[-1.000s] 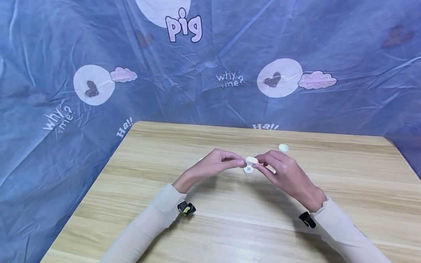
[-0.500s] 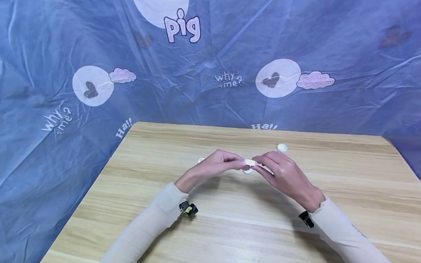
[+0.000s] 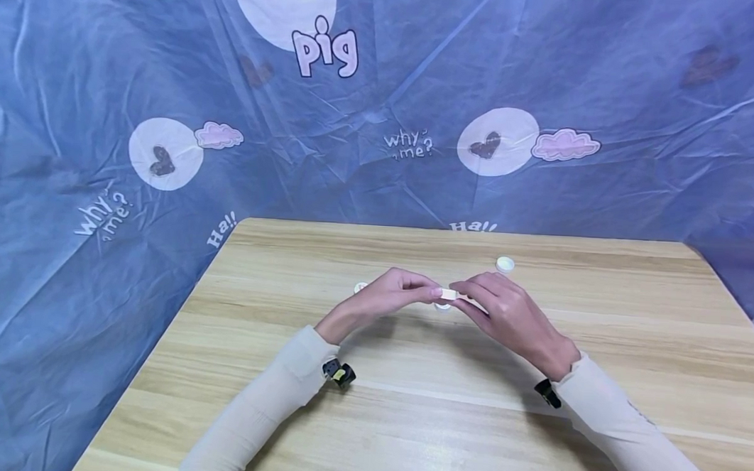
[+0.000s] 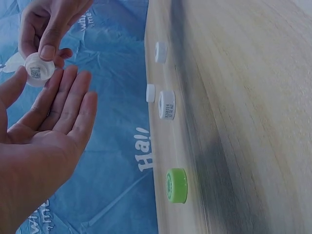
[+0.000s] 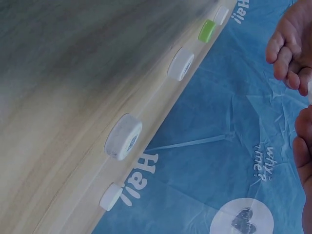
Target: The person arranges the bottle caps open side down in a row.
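A small white bottle cap (image 3: 448, 294) is held above the table between both hands. My left hand (image 3: 396, 291) pinches it at its left edge with thumb and index finger, the other fingers stretched out in the left wrist view. From the right, my right hand (image 3: 507, 310) grips the same cap by thumb and fingertips. The left wrist view shows a small square code on the face of the held cap (image 4: 39, 70). Below it, another white cap (image 3: 442, 306) lies on the table, partly covered in the head view.
A white cap (image 3: 505, 264) lies beyond my right hand, and one more cap (image 3: 361, 287) peeks out behind my left. The left wrist view shows a green cap (image 4: 177, 185) and a printed white cap (image 4: 167, 105) on the wooden table (image 3: 406, 408). A blue printed cloth (image 3: 354, 177) hangs behind.
The held cap has come down slightly and turned edge-on to the head view, covering more of the cap beneath. Both hands keep hold of it and have barely moved.
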The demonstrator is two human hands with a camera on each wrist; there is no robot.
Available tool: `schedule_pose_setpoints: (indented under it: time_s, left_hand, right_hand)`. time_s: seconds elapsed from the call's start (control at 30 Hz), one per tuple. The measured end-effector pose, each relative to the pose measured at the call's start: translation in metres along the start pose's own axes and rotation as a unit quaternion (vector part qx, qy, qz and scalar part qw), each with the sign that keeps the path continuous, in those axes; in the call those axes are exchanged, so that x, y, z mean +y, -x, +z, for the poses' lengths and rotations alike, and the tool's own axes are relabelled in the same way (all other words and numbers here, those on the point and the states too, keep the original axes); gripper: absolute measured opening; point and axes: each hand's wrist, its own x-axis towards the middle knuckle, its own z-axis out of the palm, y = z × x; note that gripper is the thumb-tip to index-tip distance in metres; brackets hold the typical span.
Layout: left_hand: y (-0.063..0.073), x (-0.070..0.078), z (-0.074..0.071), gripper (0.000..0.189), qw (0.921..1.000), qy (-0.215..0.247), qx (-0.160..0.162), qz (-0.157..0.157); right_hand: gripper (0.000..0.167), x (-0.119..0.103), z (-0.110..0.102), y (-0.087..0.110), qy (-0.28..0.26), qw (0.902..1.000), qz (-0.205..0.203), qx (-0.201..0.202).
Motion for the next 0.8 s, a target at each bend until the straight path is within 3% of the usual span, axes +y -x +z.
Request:
schedule_pose_setpoints:
  time_s: [0.17, 0.4, 0.6, 0.8]
  left_hand:
    - [-0.001, 0.0, 0.002, 0.031, 0.9998, -0.013, 0.016, 0.005]
    - [-0.001, 0.007, 0.009, 0.035, 0.9929, -0.072, 0.095, 0.001]
    - [-0.003, 0.008, 0.018, 0.036, 0.9769, -0.152, 0.146, 0.035]
    - [-0.004, 0.006, 0.021, 0.034, 0.9594, -0.219, 0.16, 0.078]
  right_hand:
    - [0.042, 0.001, -0.002, 0.0, -0.009, 0.9998, 0.015, -0.008]
    - [0.056, 0.006, -0.007, 0.005, -0.039, 0.9945, 0.095, -0.022]
    - [0.036, 0.006, -0.011, 0.007, -0.086, 0.9832, 0.156, -0.041]
    - [0.035, 0.005, -0.012, 0.006, -0.107, 0.9784, 0.17, -0.048]
